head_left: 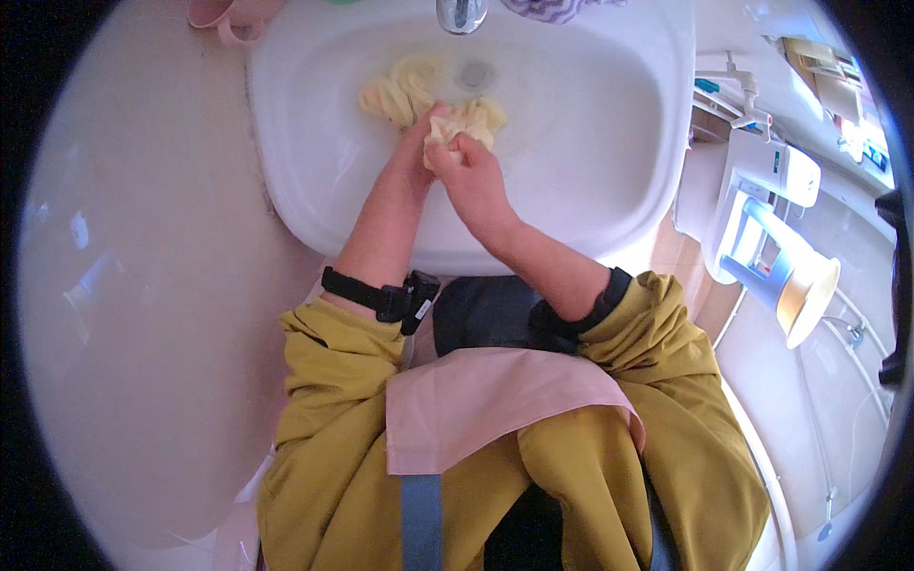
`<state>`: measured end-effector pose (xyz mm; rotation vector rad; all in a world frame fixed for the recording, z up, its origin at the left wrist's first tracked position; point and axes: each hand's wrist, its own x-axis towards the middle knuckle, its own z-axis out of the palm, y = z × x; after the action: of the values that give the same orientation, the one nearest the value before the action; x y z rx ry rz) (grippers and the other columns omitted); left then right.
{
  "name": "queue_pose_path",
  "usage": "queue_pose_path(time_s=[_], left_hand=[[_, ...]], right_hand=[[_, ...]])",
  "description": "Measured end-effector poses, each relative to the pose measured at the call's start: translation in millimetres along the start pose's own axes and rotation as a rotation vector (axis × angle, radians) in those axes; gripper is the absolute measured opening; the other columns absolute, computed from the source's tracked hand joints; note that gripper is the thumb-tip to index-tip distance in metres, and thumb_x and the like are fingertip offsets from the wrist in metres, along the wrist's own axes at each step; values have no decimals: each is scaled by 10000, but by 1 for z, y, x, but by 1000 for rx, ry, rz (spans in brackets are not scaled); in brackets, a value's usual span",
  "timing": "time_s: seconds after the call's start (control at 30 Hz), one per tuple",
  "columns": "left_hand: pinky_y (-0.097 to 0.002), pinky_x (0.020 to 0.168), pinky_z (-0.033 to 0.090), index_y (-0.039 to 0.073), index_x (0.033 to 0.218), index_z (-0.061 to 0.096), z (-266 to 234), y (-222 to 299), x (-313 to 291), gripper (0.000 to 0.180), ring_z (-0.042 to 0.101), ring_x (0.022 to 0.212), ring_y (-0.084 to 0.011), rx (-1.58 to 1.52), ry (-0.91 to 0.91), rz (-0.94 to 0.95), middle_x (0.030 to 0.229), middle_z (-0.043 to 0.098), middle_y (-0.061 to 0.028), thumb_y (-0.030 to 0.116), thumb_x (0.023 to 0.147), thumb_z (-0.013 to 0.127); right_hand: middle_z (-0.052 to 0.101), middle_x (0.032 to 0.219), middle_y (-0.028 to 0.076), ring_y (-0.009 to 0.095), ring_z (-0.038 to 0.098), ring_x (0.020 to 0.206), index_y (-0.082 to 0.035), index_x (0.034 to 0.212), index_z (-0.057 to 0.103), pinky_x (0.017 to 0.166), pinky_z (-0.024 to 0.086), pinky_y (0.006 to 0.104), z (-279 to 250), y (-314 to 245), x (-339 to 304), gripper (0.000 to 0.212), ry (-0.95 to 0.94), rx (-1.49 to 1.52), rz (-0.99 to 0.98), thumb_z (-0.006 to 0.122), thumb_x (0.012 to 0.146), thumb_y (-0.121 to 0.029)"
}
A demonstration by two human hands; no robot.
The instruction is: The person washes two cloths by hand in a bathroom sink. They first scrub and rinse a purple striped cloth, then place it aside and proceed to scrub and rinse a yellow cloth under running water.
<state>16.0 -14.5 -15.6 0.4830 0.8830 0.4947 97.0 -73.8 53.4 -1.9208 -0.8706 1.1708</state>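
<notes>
Right hand (465,167) clamps crumpled pale-yellow cloth (481,121) in white ceramic basin (590,124), left hand (422,139) grip unclear; likely rubbing, next needs regrip.

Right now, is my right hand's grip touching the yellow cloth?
Touching. The head view shows your right hand with its grip closed on the yellow cloth, which bunches out beside the curled fingers.
</notes>
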Motion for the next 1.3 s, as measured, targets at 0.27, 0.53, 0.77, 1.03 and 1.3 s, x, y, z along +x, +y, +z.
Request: queue_pose_path(time_s=[0.27,0.53,0.77,1.03,1.3], left_hand=[[-381,847,461,73,1185,449,28,1,1,393,543,996,-227,-416,205,-5,1073,547,-75,293,866,516],[-376,888,413,80,1179,467,31,22,-17,415,494,1054,-215,-297,223,55,1150,511,-65,303,836,540],[-475,868,403,113,1289,324,-2,-3,-32,529,459,1093,-263,197,518,-156,1247,418,-97,259,836,554],[-477,864,431,117,1249,349,-3,-10,-19,504,477,1085,-283,-142,481,-206,1213,444,-111,345,846,548],[-392,780,490,113,1157,466,-27,-5,13,413,560,936,-233,-90,-94,-19,1046,551,-97,386,852,523]], right_hand=[[529,1019,126,209,538,910,10,1032,467,775,458,352,-18,15,49,278,-130,496,348,512,778,-93],[549,896,186,346,541,854,-12,931,536,767,444,378,-53,49,87,241,233,-286,-253,519,690,-11],[428,1228,134,343,428,1102,-169,1115,551,892,414,430,-68,55,92,412,146,-768,-206,612,711,-218],[420,1187,264,403,452,1062,-130,1204,486,856,428,465,-46,64,86,502,211,-685,-64,558,779,-388],[476,968,225,392,506,910,-72,1057,511,784,437,440,-13,-36,-20,318,-70,-167,-94,558,777,-214]])
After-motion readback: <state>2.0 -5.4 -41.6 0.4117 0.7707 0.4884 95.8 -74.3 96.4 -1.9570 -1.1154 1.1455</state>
